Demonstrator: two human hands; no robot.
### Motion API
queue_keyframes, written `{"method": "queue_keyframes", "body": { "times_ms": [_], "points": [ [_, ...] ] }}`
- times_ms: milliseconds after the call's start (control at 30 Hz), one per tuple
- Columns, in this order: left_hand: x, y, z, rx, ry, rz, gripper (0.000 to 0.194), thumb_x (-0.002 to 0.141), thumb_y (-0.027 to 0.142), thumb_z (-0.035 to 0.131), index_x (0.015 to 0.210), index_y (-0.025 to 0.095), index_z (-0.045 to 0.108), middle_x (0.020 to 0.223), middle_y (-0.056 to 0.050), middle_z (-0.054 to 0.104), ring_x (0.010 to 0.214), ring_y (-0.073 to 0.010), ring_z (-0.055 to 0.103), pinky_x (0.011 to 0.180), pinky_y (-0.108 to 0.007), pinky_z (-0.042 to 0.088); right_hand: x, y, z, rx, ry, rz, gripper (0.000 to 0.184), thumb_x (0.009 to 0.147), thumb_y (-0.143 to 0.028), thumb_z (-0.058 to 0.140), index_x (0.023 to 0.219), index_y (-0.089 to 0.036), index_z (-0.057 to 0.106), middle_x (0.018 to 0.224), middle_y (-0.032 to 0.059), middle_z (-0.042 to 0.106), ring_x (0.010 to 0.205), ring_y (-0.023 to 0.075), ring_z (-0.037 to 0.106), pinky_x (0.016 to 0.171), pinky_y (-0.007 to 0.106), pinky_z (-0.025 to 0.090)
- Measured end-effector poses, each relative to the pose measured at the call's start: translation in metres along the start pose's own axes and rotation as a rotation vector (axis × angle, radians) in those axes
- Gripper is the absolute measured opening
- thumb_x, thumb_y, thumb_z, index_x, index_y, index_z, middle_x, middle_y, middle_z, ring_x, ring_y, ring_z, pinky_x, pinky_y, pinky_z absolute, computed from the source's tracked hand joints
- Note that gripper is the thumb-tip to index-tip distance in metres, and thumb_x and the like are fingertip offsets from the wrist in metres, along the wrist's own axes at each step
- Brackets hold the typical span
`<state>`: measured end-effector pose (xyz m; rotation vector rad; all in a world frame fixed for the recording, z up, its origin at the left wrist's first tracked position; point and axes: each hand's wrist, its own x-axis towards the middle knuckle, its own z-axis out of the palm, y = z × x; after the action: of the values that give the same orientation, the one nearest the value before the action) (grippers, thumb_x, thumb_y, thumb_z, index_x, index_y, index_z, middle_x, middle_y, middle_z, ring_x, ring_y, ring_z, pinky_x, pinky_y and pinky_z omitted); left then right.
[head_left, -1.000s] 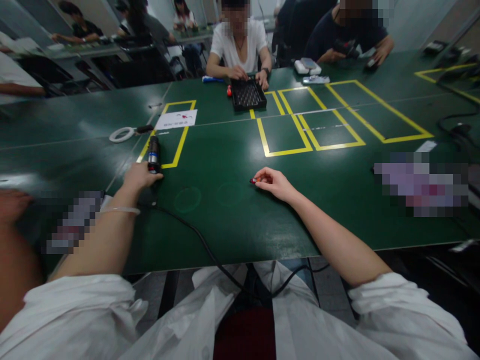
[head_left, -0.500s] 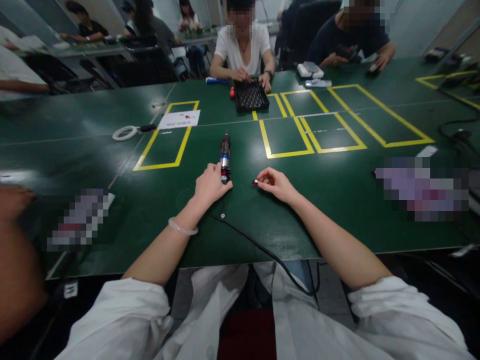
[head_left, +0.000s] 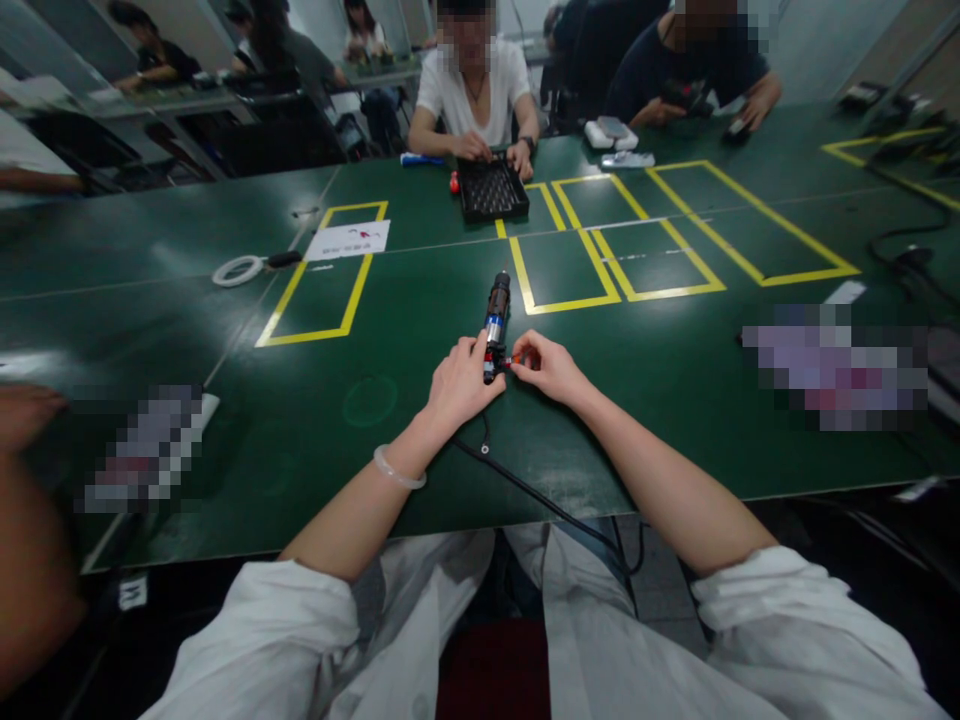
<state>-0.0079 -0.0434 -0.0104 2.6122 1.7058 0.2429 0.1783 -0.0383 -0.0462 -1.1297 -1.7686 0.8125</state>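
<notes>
On the green table lies an electric screwdriver, its bit pointing away from me and its silver and blue motor section exposed. My left hand is closed around its near end. Between the fingertips of my right hand is a small red part with a bit of orange beside it; its exact kind is too small to tell. The red part is right beside the screwdriver's near end; whether they touch I cannot tell. A black cable with a small ring terminal runs from below the tool toward the table edge.
Across the table a person in white handles a black tray of small parts. Yellow tape rectangles mark the tabletop. A paper sheet and a coiled white cable lie at left. Blurred-out items lie at right.
My left hand has moved the screwdriver to the right, up to my right hand, and its bit now tilts slightly right. The right hand has stayed nearly in place with the red part.
</notes>
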Motion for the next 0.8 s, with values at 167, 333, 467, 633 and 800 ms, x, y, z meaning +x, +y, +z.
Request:
{"method": "queue_keyframes", "body": {
  "times_ms": [167,333,467,633,800],
  "points": [
    [-0.001,-0.0019,-0.0002,-0.003,0.009,0.019,0.074,0.088,0.044,0.053,0.151,0.014,0.032,0.128,-0.015,0.053,0.108,-0.0279,0.058,0.085,-0.036,0.051,0.0015,0.0009,0.0006,0.022,0.044,0.001,0.013,0.079,-0.025,0.064,0.087,-0.019,0.055,0.073,-0.0026,0.055,0.06,0.0112,0.048,0.062,0.025,0.039],
    [-0.0039,-0.0025,-0.0003,-0.006,0.003,0.039,0.073,0.087,0.045,0.054,0.151,0.015,0.033,0.129,-0.014,0.053,0.108,-0.0279,0.058,0.087,-0.036,0.051,0.0014,0.0026,0.0034,-0.02,-0.007,-0.019,0.013,0.078,-0.024,0.065,0.086,-0.019,0.056,0.075,-0.0017,0.057,0.063,0.012,0.049,0.063,0.026,0.04],
    [-0.0057,-0.0025,0.0002,-0.018,-0.008,0.045,0.073,0.088,0.044,0.053,0.152,0.015,0.031,0.13,-0.015,0.052,0.108,-0.0283,0.058,0.087,-0.038,0.051,0.0006,0.002,0.0042,-0.044,-0.05,-0.032,0.013,0.08,-0.026,0.065,0.087,-0.018,0.058,0.08,-0.0001,0.06,0.065,0.0128,0.051,0.065,0.026,0.041],
    [-0.0062,-0.0024,0.0005,-0.017,0.004,0.045,0.073,0.088,0.044,0.053,0.152,0.016,0.031,0.131,-0.014,0.051,0.11,-0.0282,0.057,0.088,-0.037,0.05,0.0006,0.0024,0.0022,-0.071,-0.054,-0.063,0.012,0.083,-0.027,0.065,0.089,-0.018,0.062,0.084,0.0018,0.06,0.067,0.0134,0.053,0.067,0.027,0.043],
    [-0.007,-0.0007,-0.0008,-0.022,-0.003,0.041,0.073,0.088,0.043,0.053,0.152,0.016,0.031,0.132,-0.014,0.051,0.11,-0.0283,0.057,0.088,-0.037,0.05,0.0006,0.0009,0.0032,-0.021,-0.043,-0.024,0.013,0.082,-0.028,0.066,0.089,-0.017,0.063,0.079,0.0013,0.061,0.065,0.0132,0.053,0.064,0.027,0.043]
  ]
}}
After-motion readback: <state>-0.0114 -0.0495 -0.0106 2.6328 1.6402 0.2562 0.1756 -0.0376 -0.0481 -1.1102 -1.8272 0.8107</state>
